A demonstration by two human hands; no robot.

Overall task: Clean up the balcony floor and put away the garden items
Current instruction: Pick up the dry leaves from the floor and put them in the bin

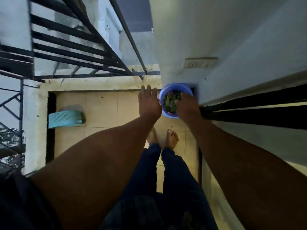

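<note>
A blue plastic bucket (172, 89) stands on the tiled floor in the far right corner, against the white wall. It holds green leaves and some pink petals (170, 101). My right hand (186, 103) lies over the bucket's right side, fingers curled down at its rim and onto the leaves. My left hand (148, 101) hovers just left of the bucket with its fingers straight, holding nothing.
A teal dustpan (65, 118) lies on the beige floor tiles (101, 110) at the left, beside the low parapet (99, 83). Black railing bars (69, 42) rise above the parapet. A sliding-door track (252, 107) runs along the right. My bare feet (171, 139) stand mid-floor.
</note>
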